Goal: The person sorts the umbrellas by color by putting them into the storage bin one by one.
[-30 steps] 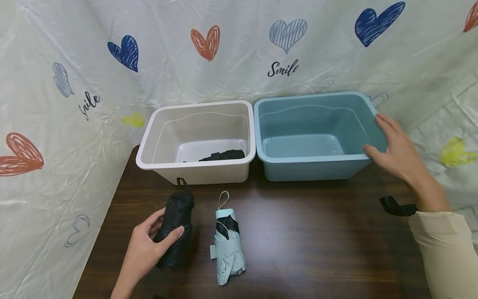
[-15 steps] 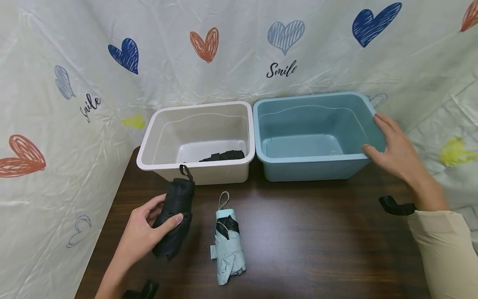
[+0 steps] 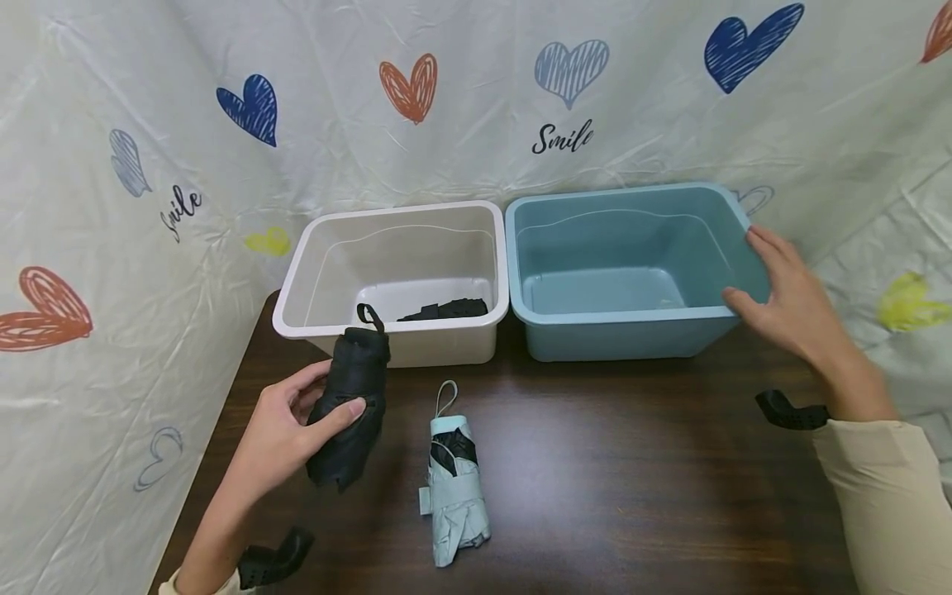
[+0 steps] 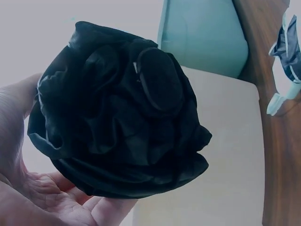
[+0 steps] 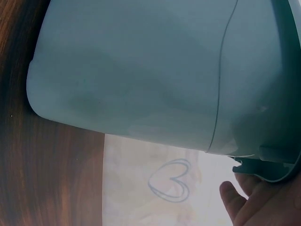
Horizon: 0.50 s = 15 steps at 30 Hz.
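My left hand (image 3: 278, 430) grips a black folded umbrella (image 3: 357, 364) by its middle, held up off the table with its wrist loop end pointing away. In the left wrist view the umbrella's (image 4: 117, 122) bunched fabric and oval end face the camera. It stands just in front of the white bin (image 3: 320, 335), overlapping its front wall. My right hand (image 3: 792, 302) rests at the right front corner of the blue bin (image 3: 610, 339), its fingers and thumb spread along the rim. A pale mint folded umbrella (image 3: 455, 496) lies on the table between the hands.
Inside the white bin lies a black folded item (image 3: 449, 309), partly hidden by the front rim. Both bins stand side by side at the back of the dark wooden table (image 3: 595, 463). Behind them hangs a white sheet (image 3: 476, 165) printed with hearts.
My left hand has lifted the black umbrella and carried it forward, nearer the white bin. My right hand stays at the blue bin, and the mint umbrella has not moved.
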Each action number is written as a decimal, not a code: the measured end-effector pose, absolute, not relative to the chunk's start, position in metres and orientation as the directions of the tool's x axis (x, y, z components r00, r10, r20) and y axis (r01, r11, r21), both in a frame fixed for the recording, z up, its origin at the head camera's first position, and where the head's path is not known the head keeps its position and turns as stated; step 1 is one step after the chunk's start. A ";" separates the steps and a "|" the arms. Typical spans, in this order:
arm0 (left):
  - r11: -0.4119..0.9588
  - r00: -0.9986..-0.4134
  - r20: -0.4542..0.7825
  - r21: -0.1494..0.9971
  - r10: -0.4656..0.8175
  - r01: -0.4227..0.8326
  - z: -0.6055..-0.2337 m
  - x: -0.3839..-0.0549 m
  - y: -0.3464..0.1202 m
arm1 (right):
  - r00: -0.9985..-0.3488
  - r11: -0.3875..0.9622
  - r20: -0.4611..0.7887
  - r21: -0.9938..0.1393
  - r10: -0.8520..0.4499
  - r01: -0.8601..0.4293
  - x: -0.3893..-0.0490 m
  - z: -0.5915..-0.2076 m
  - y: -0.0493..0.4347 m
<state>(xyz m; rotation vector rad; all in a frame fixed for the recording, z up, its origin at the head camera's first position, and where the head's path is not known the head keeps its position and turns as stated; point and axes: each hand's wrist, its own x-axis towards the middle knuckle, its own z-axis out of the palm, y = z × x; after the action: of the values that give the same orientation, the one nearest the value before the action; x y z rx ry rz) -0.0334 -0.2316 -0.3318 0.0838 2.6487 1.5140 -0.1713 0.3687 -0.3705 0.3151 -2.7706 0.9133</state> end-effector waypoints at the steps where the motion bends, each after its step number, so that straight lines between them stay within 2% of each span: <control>1: 0.511 -0.994 -0.046 0.859 0.098 0.011 -0.331 -0.035 -0.232 | -0.956 0.785 0.260 -0.560 -0.136 -0.264 -0.171 -0.370 0.369; 15: 0.510 -0.991 -0.020 0.859 0.131 0.050 -0.317 -0.059 -0.230 | -0.956 0.787 0.258 -0.559 -0.136 -0.263 -0.171 -0.370 0.369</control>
<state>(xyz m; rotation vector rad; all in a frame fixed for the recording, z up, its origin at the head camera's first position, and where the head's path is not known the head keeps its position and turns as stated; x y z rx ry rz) -0.0590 -0.2296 -0.3174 0.1601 2.6574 1.5073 -0.1711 0.3687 -0.3697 0.3136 -2.7734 0.9117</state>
